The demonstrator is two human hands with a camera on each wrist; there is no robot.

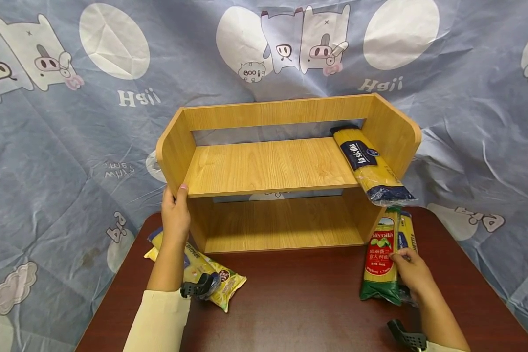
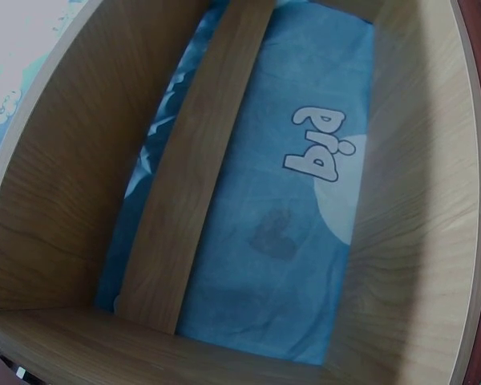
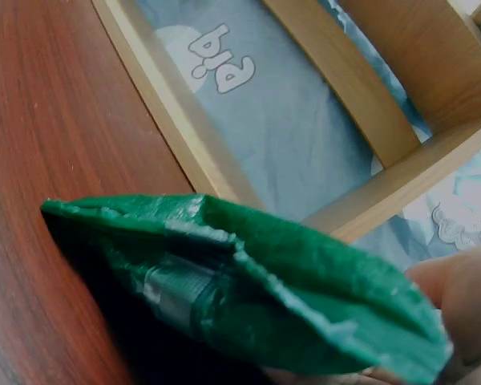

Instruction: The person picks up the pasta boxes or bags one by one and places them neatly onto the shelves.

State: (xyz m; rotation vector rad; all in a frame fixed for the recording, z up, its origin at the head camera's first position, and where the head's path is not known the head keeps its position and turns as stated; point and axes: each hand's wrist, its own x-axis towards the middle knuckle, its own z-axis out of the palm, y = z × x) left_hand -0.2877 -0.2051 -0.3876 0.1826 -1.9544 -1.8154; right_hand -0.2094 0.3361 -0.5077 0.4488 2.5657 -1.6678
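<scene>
A two-tier wooden shelf [image 1: 264, 168] stands on the table. My left hand [image 1: 176, 217] holds the front edge of its left side panel, thumb near the upper board; that hand is out of sight in the left wrist view. At the right, my right hand [image 1: 413, 271] pinches the edge of a red, yellow and green spaghetti packet [image 1: 382, 244] beside the shelf's right panel. The packet's green folded end [image 3: 305, 297] fills the lower right wrist view, with part of the hand [image 3: 473, 305] at the side. Another yellow and blue pasta packet [image 1: 406, 230] lies partly hidden behind it.
A yellow and dark-blue spaghetti packet [image 1: 361, 156] leans on the upper board at the right, its end overhanging the front. Yellow packets [image 1: 231, 283] lie left of the shelf, partly under the left forearm. A patterned cloth [image 1: 70, 146] hangs behind the dark red table [image 1: 290, 303].
</scene>
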